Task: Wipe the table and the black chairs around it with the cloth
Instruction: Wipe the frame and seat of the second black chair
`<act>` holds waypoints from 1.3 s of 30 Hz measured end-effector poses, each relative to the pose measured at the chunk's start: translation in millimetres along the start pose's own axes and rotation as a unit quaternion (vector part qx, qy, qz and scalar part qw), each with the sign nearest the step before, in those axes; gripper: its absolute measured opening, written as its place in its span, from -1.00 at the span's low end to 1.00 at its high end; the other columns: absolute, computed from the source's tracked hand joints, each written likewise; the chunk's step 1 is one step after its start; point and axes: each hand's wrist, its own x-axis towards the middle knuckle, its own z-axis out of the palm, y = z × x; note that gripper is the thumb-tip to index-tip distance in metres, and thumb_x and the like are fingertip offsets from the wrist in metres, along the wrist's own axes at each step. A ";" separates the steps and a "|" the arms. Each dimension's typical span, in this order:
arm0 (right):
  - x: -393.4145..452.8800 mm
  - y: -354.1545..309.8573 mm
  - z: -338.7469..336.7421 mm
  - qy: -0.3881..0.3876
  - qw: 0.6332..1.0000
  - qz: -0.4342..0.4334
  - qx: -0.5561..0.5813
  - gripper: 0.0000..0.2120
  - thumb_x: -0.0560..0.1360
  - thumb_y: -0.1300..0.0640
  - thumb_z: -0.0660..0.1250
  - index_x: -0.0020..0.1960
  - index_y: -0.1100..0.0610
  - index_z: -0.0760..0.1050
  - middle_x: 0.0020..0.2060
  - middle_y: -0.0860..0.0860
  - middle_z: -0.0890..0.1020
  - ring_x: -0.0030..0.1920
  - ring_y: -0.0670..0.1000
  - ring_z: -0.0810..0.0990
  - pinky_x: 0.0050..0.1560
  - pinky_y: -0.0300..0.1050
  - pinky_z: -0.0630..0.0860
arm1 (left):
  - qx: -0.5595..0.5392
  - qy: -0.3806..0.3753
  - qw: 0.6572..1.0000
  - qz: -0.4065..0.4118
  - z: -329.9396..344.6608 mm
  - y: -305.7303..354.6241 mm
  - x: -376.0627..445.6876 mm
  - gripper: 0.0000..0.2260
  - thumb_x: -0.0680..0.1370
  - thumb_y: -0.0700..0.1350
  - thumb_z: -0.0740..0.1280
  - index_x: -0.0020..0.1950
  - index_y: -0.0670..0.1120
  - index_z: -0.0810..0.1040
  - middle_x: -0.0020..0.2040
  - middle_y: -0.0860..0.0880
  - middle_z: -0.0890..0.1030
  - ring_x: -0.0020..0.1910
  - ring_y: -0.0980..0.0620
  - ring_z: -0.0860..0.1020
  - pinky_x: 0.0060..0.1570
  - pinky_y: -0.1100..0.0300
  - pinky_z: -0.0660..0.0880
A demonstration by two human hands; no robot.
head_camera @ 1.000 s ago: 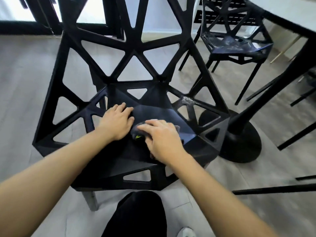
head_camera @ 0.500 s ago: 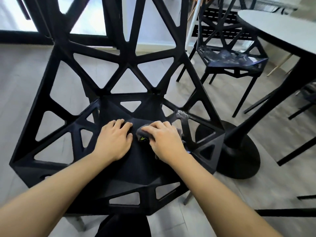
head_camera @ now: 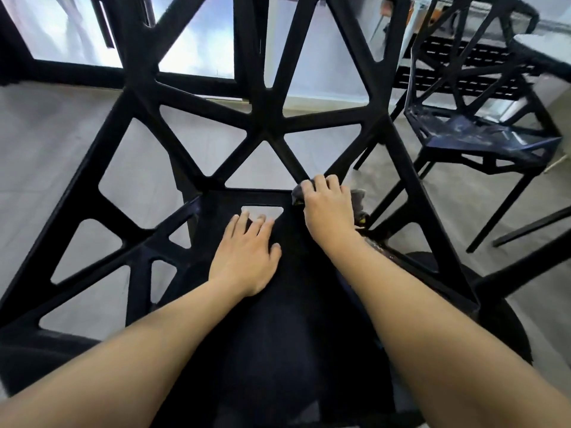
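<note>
- Two black lattice chairs show: the near chair (head_camera: pixel 265 125) fills the view, a second chair (head_camera: pixel 482 140) stands well apart at right beside the table (head_camera: pixel 543 54). The frame looks rigid and probably light, so it may skid under a hard wipe.
- The left hand (head_camera: pixel 247 257) rests flat on the seat, fingers straight and slightly spread, steadying it.
- The right hand (head_camera: pixel 329 208) presses down at the seat's back right corner, fingers curled over the cloth.
- The grey cloth (head_camera: pixel 358 199), soft and bunched, peeks out around that hand; best held gathered under the palm so it wraps the struts.
</note>
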 end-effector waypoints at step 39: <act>-10.8 15.6 -20.5 -0.081 0.996 0.021 -0.035 -0.80 0.58 0.18 0.21 0.15 0.11 0.54 0.09 0.11 0.54 0.14 0.22 0.50 0.05 0.11 0.40 | 0.009 -0.008 1.000 -0.022 6.1 6.7 9.6 -0.43 0.65 0.16 -0.04 0.55 -0.16 0.25 0.52 -0.11 0.34 0.61 -0.16 -0.01 0.59 -0.03 -0.11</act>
